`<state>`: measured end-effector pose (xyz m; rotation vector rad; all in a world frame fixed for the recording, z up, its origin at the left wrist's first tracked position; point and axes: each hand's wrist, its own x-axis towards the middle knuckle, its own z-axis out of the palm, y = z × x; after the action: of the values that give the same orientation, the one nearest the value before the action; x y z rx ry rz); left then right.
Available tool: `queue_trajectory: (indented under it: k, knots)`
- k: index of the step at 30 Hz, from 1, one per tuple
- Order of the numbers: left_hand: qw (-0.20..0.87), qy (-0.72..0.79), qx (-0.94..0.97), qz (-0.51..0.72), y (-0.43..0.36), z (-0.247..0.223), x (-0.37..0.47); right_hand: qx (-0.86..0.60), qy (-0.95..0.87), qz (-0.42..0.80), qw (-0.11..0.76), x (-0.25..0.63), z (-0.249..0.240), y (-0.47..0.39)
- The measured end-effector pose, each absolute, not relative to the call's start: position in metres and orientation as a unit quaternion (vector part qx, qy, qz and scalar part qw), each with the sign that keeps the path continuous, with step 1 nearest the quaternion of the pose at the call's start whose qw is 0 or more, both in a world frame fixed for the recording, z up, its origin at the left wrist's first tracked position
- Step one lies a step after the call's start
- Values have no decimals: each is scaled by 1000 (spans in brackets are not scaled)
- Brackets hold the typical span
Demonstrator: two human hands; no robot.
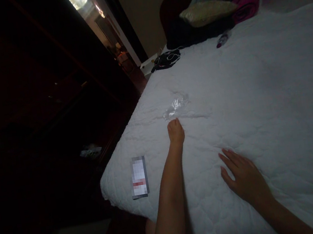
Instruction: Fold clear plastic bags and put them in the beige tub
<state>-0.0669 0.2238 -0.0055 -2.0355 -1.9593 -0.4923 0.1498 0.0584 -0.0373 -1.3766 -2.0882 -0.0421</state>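
My left hand [176, 131] is closed at the near edge of a crumpled clear plastic bag [176, 106], which lies on the white quilted bed cover [262, 108]. Its fingers are pressed together and seem to pinch the plastic. Lower right, my right hand [241, 174] rests over the cover with its fingers spread and nothing in it. To the left of my left forearm lies a phone [138, 177] with a lit, blurred-out screen.
A black item with white cords [166, 59] lies at the bed's far left corner. Farther back are a small bottle [222, 39], a yellowish pillow [208, 12] and a rolled magenta cloth [246, 7]. Another piece of plastic [90, 151] is beyond the bed's left edge.
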Motion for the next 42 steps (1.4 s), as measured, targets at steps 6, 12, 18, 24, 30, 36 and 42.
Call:
queue_trajectory:
  k: [6,12,18,24,30,36,42]
  knots:
    - [174,-690,-680,-176,212,-7,-64,-526,-790,-21,315,149,-38,58]
    - [146,-721,-650,-191,185,-4,-56,-529,-786,-25,320,149,-37,59]
    - [86,-697,-666,-252,131,-5,-38,-530,-787,-34,316,148,-32,59]
    - [-10,-611,-702,-367,54,-8,-8,-529,-782,-35,328,147,-28,58]
    - [-25,-605,-697,-383,1,-15,6,-514,-783,-17,351,151,-31,59]
    - [-40,-640,-621,-451,-1,-14,-1,-497,-759,61,417,161,-34,49]
    - [-43,-659,-593,-460,-3,3,-1,-507,-682,195,490,164,-26,36]
